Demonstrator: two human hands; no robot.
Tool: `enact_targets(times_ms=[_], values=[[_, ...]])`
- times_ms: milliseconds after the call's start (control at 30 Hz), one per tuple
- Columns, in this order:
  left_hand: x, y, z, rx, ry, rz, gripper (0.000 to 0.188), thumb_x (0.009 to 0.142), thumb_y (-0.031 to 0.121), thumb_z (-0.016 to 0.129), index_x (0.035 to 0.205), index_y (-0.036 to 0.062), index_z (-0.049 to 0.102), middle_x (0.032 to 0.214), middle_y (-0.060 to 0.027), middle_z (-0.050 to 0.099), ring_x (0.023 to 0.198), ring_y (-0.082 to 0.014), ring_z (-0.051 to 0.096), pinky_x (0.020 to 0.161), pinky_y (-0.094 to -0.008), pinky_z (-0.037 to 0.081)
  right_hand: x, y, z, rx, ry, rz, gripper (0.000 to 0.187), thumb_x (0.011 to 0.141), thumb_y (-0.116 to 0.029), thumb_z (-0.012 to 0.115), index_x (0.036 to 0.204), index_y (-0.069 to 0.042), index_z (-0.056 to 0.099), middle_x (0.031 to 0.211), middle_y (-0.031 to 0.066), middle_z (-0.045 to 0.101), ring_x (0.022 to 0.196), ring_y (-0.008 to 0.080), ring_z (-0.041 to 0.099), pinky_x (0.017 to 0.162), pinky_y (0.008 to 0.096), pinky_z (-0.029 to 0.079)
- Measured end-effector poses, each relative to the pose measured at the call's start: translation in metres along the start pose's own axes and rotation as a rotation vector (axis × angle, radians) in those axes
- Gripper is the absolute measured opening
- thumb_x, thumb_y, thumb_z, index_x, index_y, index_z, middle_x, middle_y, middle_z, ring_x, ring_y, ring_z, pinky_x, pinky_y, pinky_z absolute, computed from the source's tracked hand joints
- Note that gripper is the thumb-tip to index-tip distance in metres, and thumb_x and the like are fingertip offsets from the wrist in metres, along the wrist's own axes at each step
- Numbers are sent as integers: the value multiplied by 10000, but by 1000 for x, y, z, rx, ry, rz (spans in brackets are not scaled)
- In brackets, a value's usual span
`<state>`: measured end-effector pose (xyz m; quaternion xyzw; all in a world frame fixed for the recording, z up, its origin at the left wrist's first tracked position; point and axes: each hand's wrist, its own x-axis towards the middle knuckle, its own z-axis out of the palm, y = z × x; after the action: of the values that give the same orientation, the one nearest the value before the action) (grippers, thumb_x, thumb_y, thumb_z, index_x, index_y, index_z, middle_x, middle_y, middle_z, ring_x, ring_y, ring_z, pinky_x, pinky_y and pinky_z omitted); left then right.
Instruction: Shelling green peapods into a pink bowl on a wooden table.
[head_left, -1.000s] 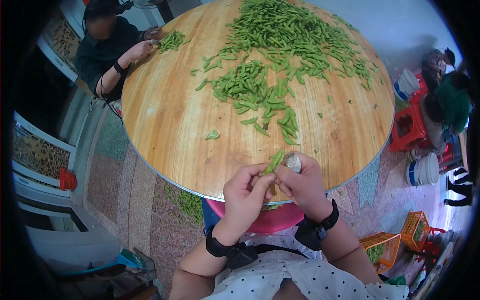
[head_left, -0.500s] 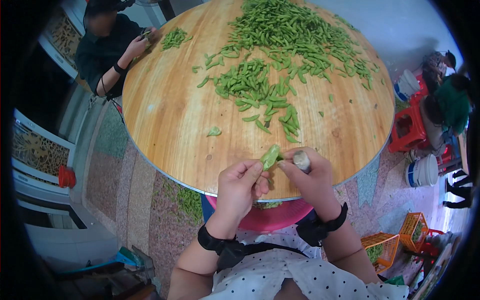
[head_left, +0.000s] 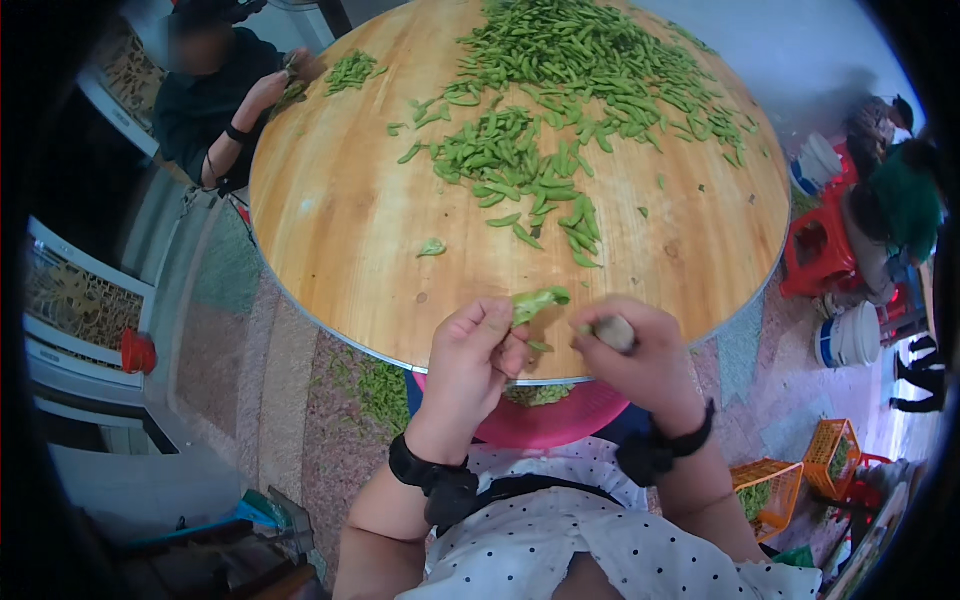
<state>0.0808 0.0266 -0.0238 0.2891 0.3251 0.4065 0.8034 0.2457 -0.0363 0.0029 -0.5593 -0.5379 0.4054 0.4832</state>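
My left hand (head_left: pixel 468 358) pinches a green bean pod (head_left: pixel 535 302) between thumb and fingers, just above the near edge of the round wooden table (head_left: pixel 340 255). The pod is split and its pale inside shows. To its right, apart from the pod, my right hand (head_left: pixel 650 355) is closed around a pale grey, rounded thing (head_left: pixel 614 333); its kind is unclear. Below both hands, partly under the table edge, sits a pink basin (head_left: pixel 600 410) with pale green pieces (head_left: pixel 540 394) in it. Ahead lies a small pile of whole pods (head_left: pixel 500 155).
A large pod heap (head_left: pixel 580 55) covers the table's far side. One pale empty-looking pod (head_left: pixel 431 247) lies left of centre. At far left a person (head_left: pixel 225 110) handles pods. Right of the table stand red stools (head_left: pixel 815 255), a white bucket (head_left: pixel 848 340) and orange crates (head_left: pixel 765 495).
My right hand has drawn away from the pod to the right. The pod in my left hand has tipped from upright to nearly level.
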Motion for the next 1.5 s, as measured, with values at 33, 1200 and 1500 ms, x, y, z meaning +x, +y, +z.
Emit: enact_targets(times_ms=[33,1200,1500], values=[[0,3,-4,-55,23,-6,169,906,175,479,828,28,510,647,-39,529,463,-93,459,435,-213,355,-8,-1,-11,-70,-83,-15,188,721,-66,633,898,-12,599,750,84,601,666,169,587,606,269,463],[-2,24,-5,1203,-329,575,211,760,6,618,971,-8,619,734,-73,600,665,-150,580,552,-240,458,35,-1,-8,184,-332,321,151,795,-159,637,737,-36,572,594,-42,479,543,18,425,461,184,330],[-1,5,-3,933,-104,466,165,787,-12,599,950,-18,620,871,-59,571,714,-80,541,573,-197,414,15,19,-11,432,-368,311,298,910,-275,449,895,4,554,593,-3,444,474,60,362,440,186,279]])
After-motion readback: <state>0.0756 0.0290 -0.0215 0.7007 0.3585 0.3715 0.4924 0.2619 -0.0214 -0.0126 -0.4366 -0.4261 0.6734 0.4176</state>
